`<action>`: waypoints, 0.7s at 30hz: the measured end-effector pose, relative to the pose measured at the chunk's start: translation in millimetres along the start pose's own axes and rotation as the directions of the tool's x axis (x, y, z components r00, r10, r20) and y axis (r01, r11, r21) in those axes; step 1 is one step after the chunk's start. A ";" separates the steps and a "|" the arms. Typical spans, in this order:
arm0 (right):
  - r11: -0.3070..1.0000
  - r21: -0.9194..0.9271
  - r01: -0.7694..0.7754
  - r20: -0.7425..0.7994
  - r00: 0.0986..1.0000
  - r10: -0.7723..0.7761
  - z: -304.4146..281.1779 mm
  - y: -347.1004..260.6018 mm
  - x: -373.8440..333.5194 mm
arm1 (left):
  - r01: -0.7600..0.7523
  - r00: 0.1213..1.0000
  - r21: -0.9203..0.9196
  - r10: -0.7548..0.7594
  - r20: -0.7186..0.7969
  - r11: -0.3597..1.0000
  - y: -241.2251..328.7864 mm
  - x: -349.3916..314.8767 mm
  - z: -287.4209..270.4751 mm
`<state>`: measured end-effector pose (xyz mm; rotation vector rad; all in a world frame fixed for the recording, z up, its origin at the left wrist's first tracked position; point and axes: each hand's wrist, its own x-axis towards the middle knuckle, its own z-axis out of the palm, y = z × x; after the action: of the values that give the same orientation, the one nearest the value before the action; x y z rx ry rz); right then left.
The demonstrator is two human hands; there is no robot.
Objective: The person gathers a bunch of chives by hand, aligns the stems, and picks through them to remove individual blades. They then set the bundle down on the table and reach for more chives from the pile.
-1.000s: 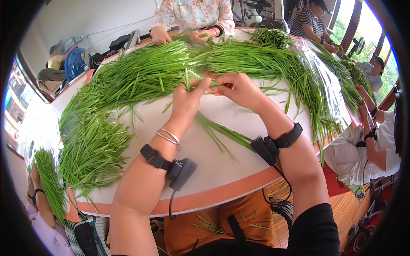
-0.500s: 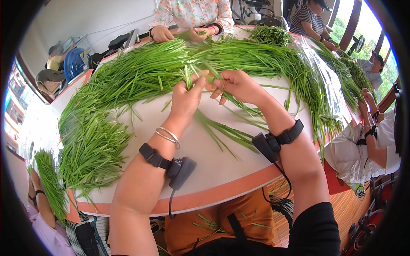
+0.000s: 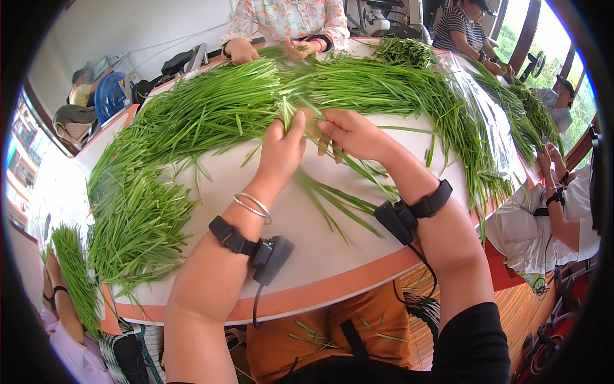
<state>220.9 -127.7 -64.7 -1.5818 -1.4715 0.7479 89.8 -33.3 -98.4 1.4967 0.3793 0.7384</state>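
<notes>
My left hand (image 3: pixel 283 148) is closed round a small bunch of garlic chives (image 3: pixel 339 203). Their pale ends poke up past the thumb, and the long green leaves trail out below toward my right wrist. Just to the right, my right hand (image 3: pixel 354 132) pinches chive leaves between thumb and fingers, with blades hanging under the palm. The two hands are close together above the white table (image 3: pixel 307 256). Beyond them lies a broad heap of chives (image 3: pixel 211 105), which continues as another pile (image 3: pixel 384 83) to the right.
More chives (image 3: pixel 137 224) cover the table's left side. Clear plastic sheeting (image 3: pixel 489 121) lies along the right-hand pile. Across the table a person in a flowered shirt (image 3: pixel 288 19) handles chives. Other people work at right and lower left. Strap-on devices (image 3: pixel 272 256) with cables sit on my forearms.
My right hand has shifted slightly, and the leaves at its fingertips are blurred by motion. My left hand keeps its hold, with the bunch's hanging leaves swung a little.
</notes>
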 end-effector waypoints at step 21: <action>0.992 -0.120 -0.045 -0.723 0.688 -0.056 -55.2 29.3 0.3 | 0.187 0.982 -0.542 -0.166 0.088 0.819 4.9 3.0 -5.5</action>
<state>282.8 -136.1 -63.7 -1.6865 -0.9241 -0.0342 87.4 -27.5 -93.4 0.9124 0.2436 0.6020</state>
